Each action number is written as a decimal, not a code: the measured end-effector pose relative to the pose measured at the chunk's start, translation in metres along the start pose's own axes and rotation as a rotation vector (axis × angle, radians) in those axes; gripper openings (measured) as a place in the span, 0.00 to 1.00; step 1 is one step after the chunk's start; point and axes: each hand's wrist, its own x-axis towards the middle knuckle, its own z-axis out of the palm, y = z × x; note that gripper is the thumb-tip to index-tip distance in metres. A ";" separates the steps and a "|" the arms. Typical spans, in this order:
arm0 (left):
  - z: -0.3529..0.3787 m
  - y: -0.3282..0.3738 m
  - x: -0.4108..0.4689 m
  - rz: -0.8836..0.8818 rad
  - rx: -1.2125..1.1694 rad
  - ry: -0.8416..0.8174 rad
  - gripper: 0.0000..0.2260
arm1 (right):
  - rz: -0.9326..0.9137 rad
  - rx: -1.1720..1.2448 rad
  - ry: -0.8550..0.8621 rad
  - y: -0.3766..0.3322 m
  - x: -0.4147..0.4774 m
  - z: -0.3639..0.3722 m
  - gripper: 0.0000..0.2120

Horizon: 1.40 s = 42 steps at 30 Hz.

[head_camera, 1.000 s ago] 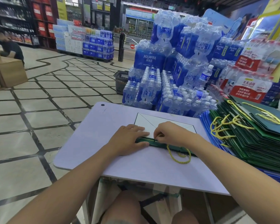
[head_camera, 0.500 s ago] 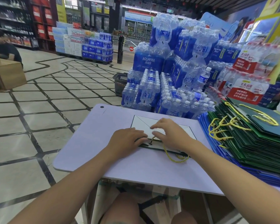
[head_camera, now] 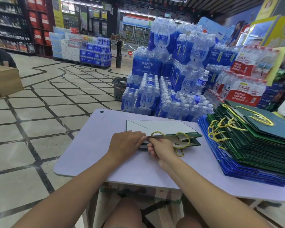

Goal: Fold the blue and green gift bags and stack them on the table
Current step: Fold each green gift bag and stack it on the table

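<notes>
A green gift bag (head_camera: 160, 128) with a white inside and yellow rope handles lies half folded in the middle of the pale table (head_camera: 92, 148). My left hand (head_camera: 127, 143) lies on the bag's near left edge, fingers pointing right. My right hand (head_camera: 161, 149) pinches the bag's mouth edge just beside the left fingertips, and the mouth gapes a little. One yellow handle loops above the fingers; another hangs toward me. At the table's right stands a tall stack of folded green bags (head_camera: 253, 137) on top of blue bags (head_camera: 247, 170).
Shrink-wrapped packs of water bottles (head_camera: 168, 89) are piled right behind the table. A black shopping basket (head_camera: 119, 88) stands on the tiled floor. Further left are a cardboard box (head_camera: 5, 81) and a seated person (head_camera: 0, 56). My knees show under the table.
Both hands pressed the bag flat before. Now the right hand has pulled back toward me and pinches the bag's edge, lifting it so the mouth opens. A yellow handle has sprung up.
</notes>
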 end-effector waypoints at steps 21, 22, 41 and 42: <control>-0.005 0.000 0.002 0.066 -0.071 -0.036 0.20 | -0.668 -1.588 0.208 -0.019 0.002 -0.059 0.12; -0.007 0.000 0.003 0.074 -0.081 -0.037 0.19 | -0.675 -1.615 0.152 -0.024 0.008 -0.061 0.10; -0.004 -0.001 0.011 0.055 -0.163 -0.812 0.38 | -0.583 -1.493 -0.035 -0.062 0.139 -0.037 0.27; -0.004 -0.001 0.011 0.056 -0.163 -0.817 0.39 | -0.594 -1.496 -0.006 -0.058 0.145 -0.037 0.27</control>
